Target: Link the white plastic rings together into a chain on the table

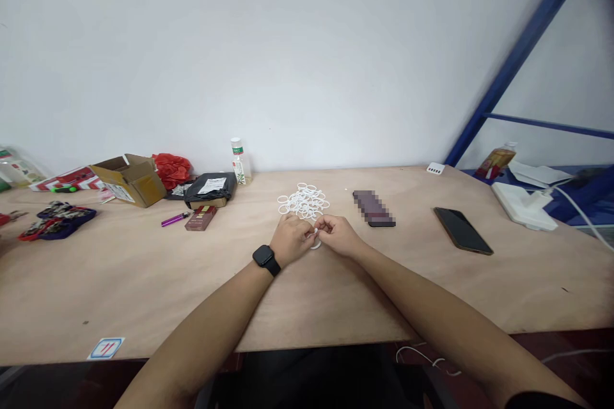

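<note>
My left hand [290,238] and my right hand [338,234] meet at the middle of the wooden table [144,281], fingers pinched together on a small white ring [315,240]. A black watch [265,259] sits on my left wrist. Just beyond the hands lies a loose pile of several white rings [304,200].
A blurred dark box [373,208] and a black phone [462,230] lie to the right. On the left are a purple lighter [175,219], a red pack [201,217], a black parcel [210,189], a cardboard box [129,179] and a small bottle [240,161]. A blue metal frame [518,57] stands at the right.
</note>
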Tool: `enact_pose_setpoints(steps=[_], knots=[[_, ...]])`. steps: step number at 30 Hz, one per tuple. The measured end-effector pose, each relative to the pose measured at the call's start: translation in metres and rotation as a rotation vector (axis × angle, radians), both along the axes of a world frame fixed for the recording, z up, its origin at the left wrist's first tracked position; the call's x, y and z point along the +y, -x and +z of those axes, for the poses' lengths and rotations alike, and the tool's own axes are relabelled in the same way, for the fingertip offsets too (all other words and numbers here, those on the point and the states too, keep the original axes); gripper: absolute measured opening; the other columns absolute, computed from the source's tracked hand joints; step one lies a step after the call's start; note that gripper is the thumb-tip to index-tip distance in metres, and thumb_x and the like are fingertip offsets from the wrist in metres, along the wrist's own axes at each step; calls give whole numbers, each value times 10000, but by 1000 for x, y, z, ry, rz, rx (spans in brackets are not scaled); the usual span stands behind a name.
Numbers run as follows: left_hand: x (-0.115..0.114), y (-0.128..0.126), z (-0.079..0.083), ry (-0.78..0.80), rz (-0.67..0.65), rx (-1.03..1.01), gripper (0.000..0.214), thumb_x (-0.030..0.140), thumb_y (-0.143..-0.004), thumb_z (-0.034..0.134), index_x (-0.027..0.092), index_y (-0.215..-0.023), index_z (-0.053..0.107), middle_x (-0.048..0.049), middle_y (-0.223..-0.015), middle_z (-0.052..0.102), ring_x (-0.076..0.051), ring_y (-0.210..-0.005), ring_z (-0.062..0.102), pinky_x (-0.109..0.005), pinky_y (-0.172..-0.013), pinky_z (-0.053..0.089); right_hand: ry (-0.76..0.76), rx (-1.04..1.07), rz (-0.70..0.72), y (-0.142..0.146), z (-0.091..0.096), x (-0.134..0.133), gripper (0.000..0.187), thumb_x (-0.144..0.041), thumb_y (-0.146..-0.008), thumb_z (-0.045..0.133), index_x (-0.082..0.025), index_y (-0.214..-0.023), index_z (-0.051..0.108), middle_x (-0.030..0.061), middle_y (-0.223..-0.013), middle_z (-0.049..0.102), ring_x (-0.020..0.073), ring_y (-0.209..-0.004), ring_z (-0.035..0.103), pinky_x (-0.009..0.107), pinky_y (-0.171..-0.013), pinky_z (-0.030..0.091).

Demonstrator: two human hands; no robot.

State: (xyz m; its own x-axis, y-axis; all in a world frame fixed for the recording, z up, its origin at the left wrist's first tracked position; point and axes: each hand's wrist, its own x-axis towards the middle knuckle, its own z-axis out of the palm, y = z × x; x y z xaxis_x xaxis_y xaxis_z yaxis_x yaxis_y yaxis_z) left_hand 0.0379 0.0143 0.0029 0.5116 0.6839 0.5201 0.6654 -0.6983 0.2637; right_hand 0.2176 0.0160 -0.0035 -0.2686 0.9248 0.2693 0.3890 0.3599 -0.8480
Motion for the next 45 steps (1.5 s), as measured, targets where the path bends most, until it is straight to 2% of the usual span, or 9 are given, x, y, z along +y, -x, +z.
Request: enact_pose_setpoints(steps=[8,14,26,32,36,39,41,43,45], knots=[[-5,-3,4,74,-20,0,179,353,-877,572,219,-842,686,-43,-815,703,-189,-841,606,-377,-918,374,-57,34,-57,-1,0,3,136,-161,-662,497,-173,-643,632,-23,-584,575,99,-535,468,208,-513,342],[-2,2,3,89,47,-36,209,358,-897,566,219,-825,704,-34,-777,701,-183,-814,603,-357,-849,375,75,173,118,-4,-3,8,181,-212,-699,571,-158,-838,673,4,-732,659,128,-658,581,234,-622,441],[1,2,-1,107,27,-36,240,397,-892,569,215,-809,702,-33,-766,709,-180,-797,615,-359,-863,383,133,277,121,-3,-10,11,163,-266,-686,669,-151,-800,656,14,-744,672,132,-669,599,246,-632,466],[0,-1,-2,107,-9,-17,191,342,-881,571,222,-810,701,-31,-769,710,-179,-793,616,-368,-905,385,73,208,53,-1,-8,11,73,-189,-641,589,-159,-691,633,-12,-637,629,109,-580,535,211,-539,404],[-4,-4,0,106,-22,-14,183,321,-869,573,216,-787,698,-26,-729,695,-167,-749,613,-363,-918,388,45,154,37,2,-6,10,98,-162,-621,517,-169,-647,611,-27,-595,589,102,-553,509,203,-519,377],[-4,-4,1,106,-24,1,185,310,-871,566,216,-799,708,-27,-731,701,-167,-755,628,-360,-919,388,61,125,110,2,-8,11,197,-145,-641,488,-163,-735,661,-2,-675,648,127,-634,577,226,-596,441],[-3,-1,1,135,1,18,198,316,-888,545,227,-919,719,-28,-752,716,-178,-777,645,-358,-912,395,50,74,116,-2,-10,13,295,-138,-674,495,-159,-895,690,19,-778,691,142,-687,609,253,-655,478],[0,2,1,194,37,47,279,328,-913,505,227,-1099,686,-34,-785,734,-186,-787,659,-343,-877,419,-30,-39,36,-8,-12,17,342,-148,-722,521,-166,-1025,680,40,-895,706,156,-732,622,285,-708,498],[2,6,0,251,51,90,329,322,-932,459,224,-1173,660,-43,-847,748,-188,-810,670,-317,-835,442,-148,-185,-56,-16,-13,22,341,-156,-765,540,-177,-1079,673,68,-1024,694,187,-855,633,326,-807,499]])
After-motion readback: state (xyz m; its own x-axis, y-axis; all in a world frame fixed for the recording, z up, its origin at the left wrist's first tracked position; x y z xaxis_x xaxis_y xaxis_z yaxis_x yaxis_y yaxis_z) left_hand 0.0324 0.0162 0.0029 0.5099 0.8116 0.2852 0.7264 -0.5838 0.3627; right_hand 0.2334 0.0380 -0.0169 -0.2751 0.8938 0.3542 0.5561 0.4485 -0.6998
